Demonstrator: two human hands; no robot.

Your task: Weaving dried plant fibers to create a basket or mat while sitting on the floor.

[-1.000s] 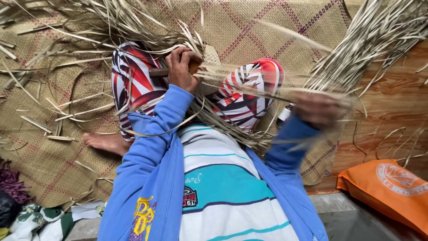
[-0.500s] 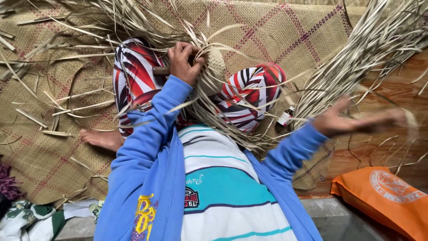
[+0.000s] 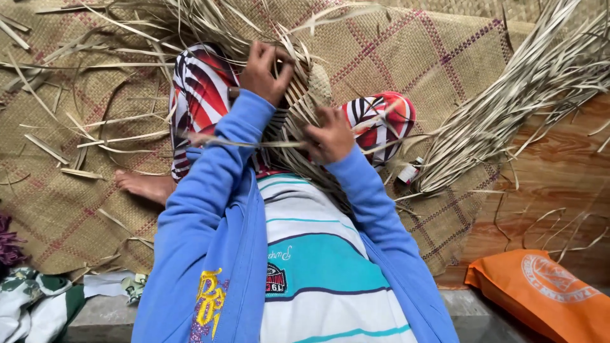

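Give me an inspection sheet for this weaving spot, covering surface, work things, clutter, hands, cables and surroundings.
Surface: woven mat with reddish grid lines, laid over a wooden floor.
Work things: small woven piece on the lap with loose dried leaf strips fanning out of it; large strip bundle lying at right.
Clutter: cut strip scraps scattered on the mat; small bottle beside the knee.
Hands: left hand gripping strips at the woven piece, with a brown handle-like thing under it; right hand pinching strips just below.
Cables: nothing seen.
Surroundings: orange bag at lower right; crumpled cloth at lower left; bare foot on the mat.
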